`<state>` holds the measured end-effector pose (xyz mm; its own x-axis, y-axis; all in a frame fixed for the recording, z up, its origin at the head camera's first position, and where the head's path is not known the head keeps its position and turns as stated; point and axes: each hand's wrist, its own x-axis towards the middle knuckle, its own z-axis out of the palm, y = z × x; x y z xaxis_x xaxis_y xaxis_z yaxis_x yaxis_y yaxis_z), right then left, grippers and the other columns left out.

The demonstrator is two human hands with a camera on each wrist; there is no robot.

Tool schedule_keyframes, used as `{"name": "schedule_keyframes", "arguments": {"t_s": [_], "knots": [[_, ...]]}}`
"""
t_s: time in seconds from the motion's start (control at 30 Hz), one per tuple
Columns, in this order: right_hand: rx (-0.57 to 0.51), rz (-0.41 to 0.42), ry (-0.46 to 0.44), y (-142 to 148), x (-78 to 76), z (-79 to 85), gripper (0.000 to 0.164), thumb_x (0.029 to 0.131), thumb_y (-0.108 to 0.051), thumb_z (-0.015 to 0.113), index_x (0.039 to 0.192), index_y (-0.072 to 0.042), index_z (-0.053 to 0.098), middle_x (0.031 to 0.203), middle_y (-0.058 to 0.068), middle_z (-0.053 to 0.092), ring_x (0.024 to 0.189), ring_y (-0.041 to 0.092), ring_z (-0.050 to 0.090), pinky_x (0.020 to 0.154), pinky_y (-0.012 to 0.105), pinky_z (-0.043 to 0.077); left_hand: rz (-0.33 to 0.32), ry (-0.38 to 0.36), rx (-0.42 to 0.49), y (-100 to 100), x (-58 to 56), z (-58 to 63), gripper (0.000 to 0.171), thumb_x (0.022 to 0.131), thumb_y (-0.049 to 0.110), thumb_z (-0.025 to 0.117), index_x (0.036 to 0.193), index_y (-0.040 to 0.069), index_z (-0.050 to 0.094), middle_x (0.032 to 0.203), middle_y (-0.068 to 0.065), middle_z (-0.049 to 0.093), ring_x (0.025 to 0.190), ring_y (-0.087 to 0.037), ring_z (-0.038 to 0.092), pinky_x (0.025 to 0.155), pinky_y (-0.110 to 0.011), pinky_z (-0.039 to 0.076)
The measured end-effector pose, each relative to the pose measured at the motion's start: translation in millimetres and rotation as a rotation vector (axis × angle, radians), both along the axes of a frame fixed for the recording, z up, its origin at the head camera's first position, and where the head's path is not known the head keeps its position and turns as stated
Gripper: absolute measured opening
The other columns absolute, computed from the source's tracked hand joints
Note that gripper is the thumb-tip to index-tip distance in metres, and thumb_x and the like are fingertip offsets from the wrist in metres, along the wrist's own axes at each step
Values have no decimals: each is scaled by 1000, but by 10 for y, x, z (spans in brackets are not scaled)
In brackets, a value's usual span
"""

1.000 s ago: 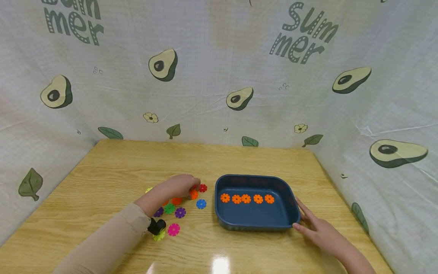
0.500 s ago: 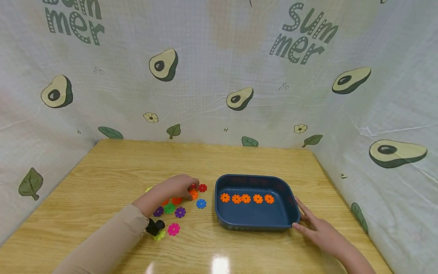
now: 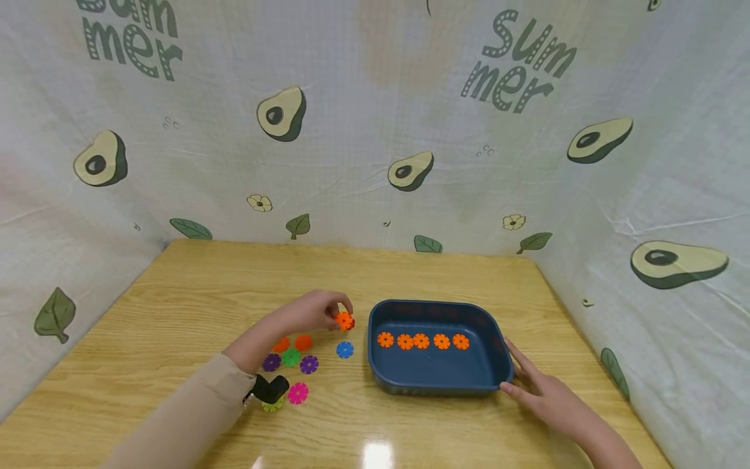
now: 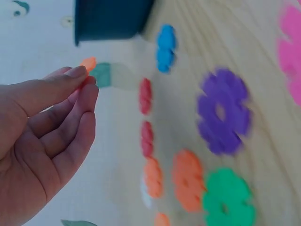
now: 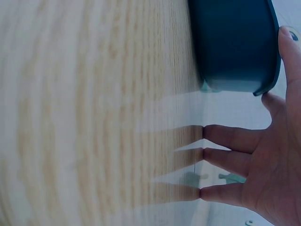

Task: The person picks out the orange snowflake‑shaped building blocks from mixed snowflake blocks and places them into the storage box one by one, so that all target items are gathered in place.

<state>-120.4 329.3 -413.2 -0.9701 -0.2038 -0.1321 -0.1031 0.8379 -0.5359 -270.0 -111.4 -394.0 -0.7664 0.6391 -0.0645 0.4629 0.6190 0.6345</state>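
Note:
My left hand (image 3: pixel 313 311) pinches an orange flower-shaped plastic disc (image 3: pixel 344 320) between thumb and fingertips, raised above the table left of the dark blue tray (image 3: pixel 439 371). In the left wrist view the disc's edge (image 4: pixel 88 63) pokes out past the thumb. Several orange discs (image 3: pixel 442 341) lie in a row inside the tray. At the tray's right side, my right hand (image 3: pixel 541 397) touches the rim with thumb and index finger. Its other fingers are straight, with their tips down on the table, as the right wrist view shows.
Loose discs lie left of the tray: blue (image 3: pixel 345 350), pink (image 3: pixel 297 393), green (image 3: pixel 290 357), two purple (image 3: pixel 308 364), more orange (image 3: pixel 303 342), red (image 4: pixel 146 96) and a partly covered yellow one (image 3: pixel 273 406). A printed cloth (image 3: pixel 351 117) encloses the wooden table's back and sides.
My left hand has lifted an orange disc off the table and moved it slightly right and up. My right hand and the tray have stayed in place.

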Motion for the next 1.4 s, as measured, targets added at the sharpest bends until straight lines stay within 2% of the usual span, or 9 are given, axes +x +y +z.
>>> {"name": "schedule_keyframes", "arguments": {"t_s": [0.3, 0.47, 0.6, 0.83, 0.97, 1.1, 1.23, 1.3, 1.4], "knots": [[0, -4, -8, -3, 7, 2, 81, 97, -43, 58, 158, -22, 9, 131, 31, 53, 119, 58, 46, 91, 69, 36, -79, 62, 81, 244, 197, 274, 31, 88, -1, 70, 117, 9, 64, 79, 2, 63, 73, -21, 62, 66, -30, 51], [6, -6, 7, 2, 16, -3, 81, 97, -42, 59, 158, -21, 11, 130, 31, 54, 118, 58, 46, 91, 69, 36, -58, 105, 82, 434, 311, 334, 29, 87, 3, 72, 113, 15, 67, 80, 6, 62, 73, -11, 59, 66, -27, 51], [7, -17, -6, 3, 21, -7, 81, 97, -43, 58, 158, -22, 10, 131, 30, 53, 119, 58, 45, 91, 69, 35, -32, 109, 96, 620, 400, 377, 29, 87, 4, 73, 112, 17, 68, 79, 8, 59, 72, -11, 56, 65, -26, 50], [7, -13, -6, 2, 12, -4, 81, 96, -44, 58, 158, -21, 11, 131, 31, 53, 119, 57, 46, 91, 68, 36, -27, 33, 147, 865, 470, 410, 31, 87, 4, 73, 113, 18, 68, 80, 6, 58, 71, -11, 55, 63, -25, 50], [12, -7, -1, -1, 12, -1, 81, 97, -44, 58, 158, -21, 11, 130, 30, 55, 119, 57, 46, 91, 69, 35, -53, -35, 194, 999, 488, 398, 30, 87, 3, 73, 112, 18, 69, 80, 5, 60, 69, -12, 58, 62, -26, 51], [15, -6, 8, -3, 5, 3, 81, 97, -44, 58, 158, -21, 11, 129, 30, 55, 119, 57, 46, 92, 69, 35, -94, -113, 252, 1141, 499, 393, 29, 86, -1, 72, 108, 17, 70, 82, 2, 60, 71, -22, 64, 61, -28, 52], [9, -6, 9, -4, 3, 7, 81, 97, -44, 58, 158, -21, 11, 130, 30, 54, 120, 57, 45, 92, 69, 35, -110, -181, 282, 1263, 494, 375, 27, 85, -4, 71, 107, 13, 71, 85, 0, 61, 75, -32, 65, 65, -37, 54], [8, -5, 4, -4, 5, 5, 81, 97, -44, 58, 158, -21, 11, 131, 30, 54, 121, 57, 44, 92, 69, 35, -110, -197, 281, 1317, 485, 365, 27, 85, -4, 72, 106, 13, 72, 84, 0, 62, 75, -31, 65, 66, -40, 55], [12, -7, 5, 3, 11, -1, 81, 97, -44, 58, 158, -22, 10, 131, 29, 54, 120, 57, 45, 91, 69, 35, -113, -189, 253, 1403, 467, 358, 26, 85, -1, 73, 106, 14, 72, 83, 2, 61, 72, -23, 62, 63, -34, 53]]}}
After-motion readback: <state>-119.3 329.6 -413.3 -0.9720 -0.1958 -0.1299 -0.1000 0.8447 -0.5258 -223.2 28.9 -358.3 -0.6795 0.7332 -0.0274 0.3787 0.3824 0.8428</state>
